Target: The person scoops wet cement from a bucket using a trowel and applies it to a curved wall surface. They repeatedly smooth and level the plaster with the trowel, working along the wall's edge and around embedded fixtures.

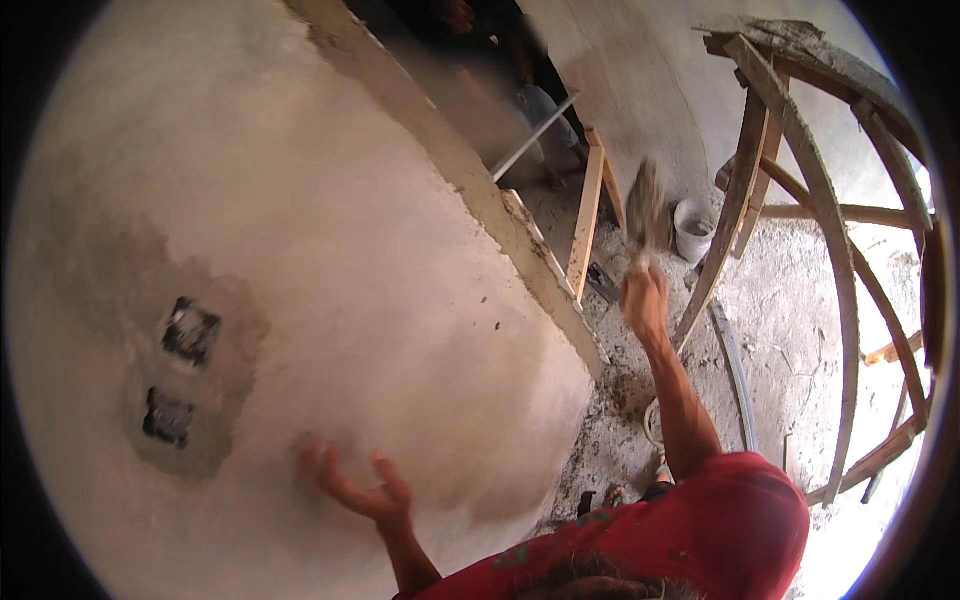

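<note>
My left hand [365, 490] is open, its fingers spread and bent close in front of the plastered wall [380, 270]; it holds nothing, and whether the fingertips touch the plaster I cannot tell. My right hand [645, 295], raised away from the wall, is closed around a short-handled tool [648, 210]. The tool's brown, streaked head tapers and points away from me; blur hides whether it is a trowel or a brush. On the left part of the wall, two square electrical boxes [191, 331] are set in a darker, damp-looking patch.
A white bucket [694, 230] stands on the rough, debris-strewn floor. Curved wooden framework [835, 220] fills the right side. Wooden boards [588, 220] lean beside the wall's rough edge [450, 170]. Another person [540, 105] is in the dark opening beyond.
</note>
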Demonstrator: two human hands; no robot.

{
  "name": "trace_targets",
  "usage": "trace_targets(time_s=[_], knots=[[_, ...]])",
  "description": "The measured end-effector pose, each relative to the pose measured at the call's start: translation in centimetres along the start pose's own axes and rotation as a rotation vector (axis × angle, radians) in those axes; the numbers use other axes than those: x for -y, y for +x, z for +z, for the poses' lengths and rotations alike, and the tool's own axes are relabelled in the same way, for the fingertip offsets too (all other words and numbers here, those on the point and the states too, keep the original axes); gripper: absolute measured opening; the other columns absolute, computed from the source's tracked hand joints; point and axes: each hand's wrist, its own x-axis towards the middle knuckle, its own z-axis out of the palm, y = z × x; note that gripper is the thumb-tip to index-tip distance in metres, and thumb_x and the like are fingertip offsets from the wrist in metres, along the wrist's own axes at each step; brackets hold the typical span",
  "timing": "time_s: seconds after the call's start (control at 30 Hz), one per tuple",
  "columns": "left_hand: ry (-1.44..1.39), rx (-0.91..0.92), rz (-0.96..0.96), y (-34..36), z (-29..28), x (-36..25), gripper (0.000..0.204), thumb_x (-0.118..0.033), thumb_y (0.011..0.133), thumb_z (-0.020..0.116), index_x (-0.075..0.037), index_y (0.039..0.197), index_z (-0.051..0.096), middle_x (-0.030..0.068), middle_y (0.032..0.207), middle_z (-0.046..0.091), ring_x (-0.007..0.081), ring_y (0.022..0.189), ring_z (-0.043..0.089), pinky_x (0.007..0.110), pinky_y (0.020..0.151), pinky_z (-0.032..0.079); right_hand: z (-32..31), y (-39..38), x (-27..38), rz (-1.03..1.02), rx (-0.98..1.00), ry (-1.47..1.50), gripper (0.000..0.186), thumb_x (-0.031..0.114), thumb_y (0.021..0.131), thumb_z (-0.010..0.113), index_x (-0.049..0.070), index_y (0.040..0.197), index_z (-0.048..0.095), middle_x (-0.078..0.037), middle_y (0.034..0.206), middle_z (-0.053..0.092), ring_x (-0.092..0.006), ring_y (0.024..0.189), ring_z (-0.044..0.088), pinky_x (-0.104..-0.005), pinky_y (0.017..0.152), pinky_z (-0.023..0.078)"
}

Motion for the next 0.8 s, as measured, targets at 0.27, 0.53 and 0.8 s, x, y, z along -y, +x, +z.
trace_targets(time_s=[0.27,0.53,0.8], knots=[[0.358,-0.481,-0.06,2.9,-9.0,6.2,0.056,-0.032,0.102,0.06,0.001,0.143,0.042,0.0218,0.151,0.038,0.0441,0.15,0.023,0.062,0.119,0.024,16.4,8.0,14.3,-0.768,-0.52,0.01,0.039,0.011,0.09,0.061,-0.007,0.125,0.055,-0.023,0.103,0.064,-0.0348,0.095,0.064,-0.0433,0.088,0.05],[0.481,-0.547,-0.015,2.4,-9.2,10.2,0.052,-0.031,0.104,0.055,0.002,0.143,0.041,0.0209,0.155,0.032,0.0434,0.152,0.017,0.062,0.118,0.026,23.7,-2.9,-0.6,-0.696,0.158,-0.335,0.041,0.013,0.09,0.061,0.002,0.129,0.056,-0.03,0.116,0.064,-0.0467,0.107,0.062,-0.0513,0.096,0.05],[0.462,-0.533,0.0,2.5,-8.3,9.8,0.05,-0.029,0.104,0.057,0.004,0.139,0.042,0.0216,0.151,0.038,0.0437,0.15,0.024,0.062,0.118,0.026,14.5,-12.1,4.2,0.1,0.507,-0.196,0.041,0.033,0.102,0.06,0.0,0.124,0.048,-0.015,0.08,0.065,-0.028,0.079,0.071,-0.0421,0.069,0.057]])
